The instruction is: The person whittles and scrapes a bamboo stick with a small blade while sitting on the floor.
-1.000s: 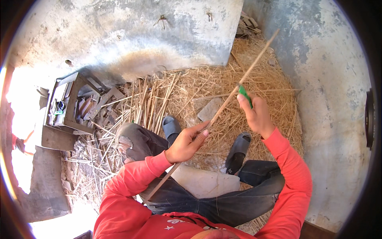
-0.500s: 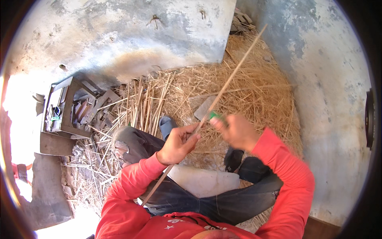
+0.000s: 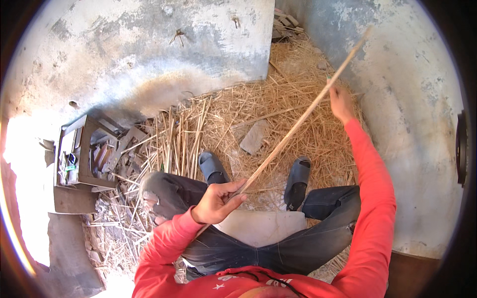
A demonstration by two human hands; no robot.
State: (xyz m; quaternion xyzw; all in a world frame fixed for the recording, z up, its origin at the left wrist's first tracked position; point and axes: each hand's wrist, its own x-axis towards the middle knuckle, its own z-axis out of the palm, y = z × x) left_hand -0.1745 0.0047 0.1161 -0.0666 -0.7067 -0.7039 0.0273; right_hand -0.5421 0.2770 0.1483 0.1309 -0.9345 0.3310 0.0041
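A long pale wooden stick (image 3: 289,134) runs slantwise from my lap up toward the right wall. My left hand (image 3: 217,202) is closed around its lower part, thumb and fingers pinching it. Farther up, my right hand (image 3: 342,103) is at the stick's upper stretch, its fingers curled. Only a trace of the small green object in that hand shows at the fingertips, against the stick; what kind of thing it is stays hidden. The stick's lower end passes beneath my left forearm.
Straw (image 3: 283,111) and shavings cover the floor. Long split sticks (image 3: 186,136) lie at left, by a dark wooden stand (image 3: 87,151). A flat stone (image 3: 255,136) lies ahead. Between my legs is a whitish slab (image 3: 263,228). Plastered walls (image 3: 412,129) stand close by.
My right hand has slid up and away along the stick, from near the left hand toward the far end. The stick has tilted further right. My right foot has come into fuller view.
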